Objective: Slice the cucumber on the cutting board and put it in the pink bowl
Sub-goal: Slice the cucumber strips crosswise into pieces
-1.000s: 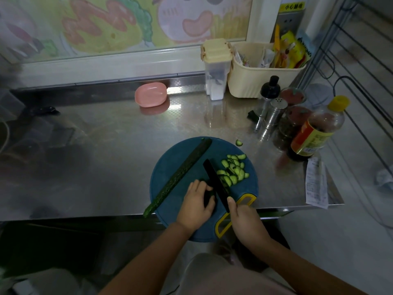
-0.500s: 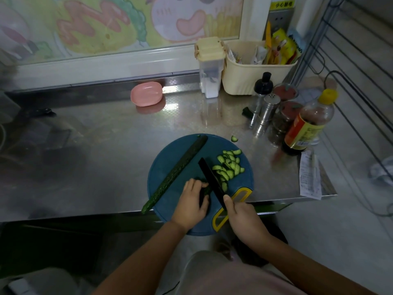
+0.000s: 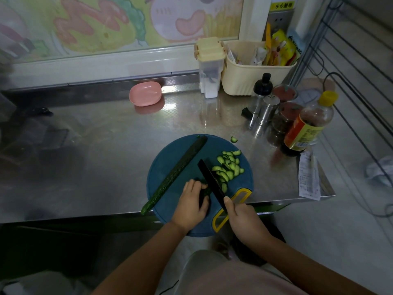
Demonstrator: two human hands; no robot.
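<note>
The knife [image 3: 209, 179] has shifted slightly toward the left hand [image 3: 191, 203], which curls over the short cucumber stub [image 3: 205, 191] on the cutting board [image 3: 212, 145]; the right hand [image 3: 244, 220] grips its handle. Cut slices [image 3: 228, 167] lie right of the blade; the pink bowl [image 3: 145, 93] stands well apart on the tabletop [image 3: 95, 150].

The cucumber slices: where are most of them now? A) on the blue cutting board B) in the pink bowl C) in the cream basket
A: the cucumber slices lie heaped on the blue cutting board beside the black knife, far from the pink bowl.
</note>
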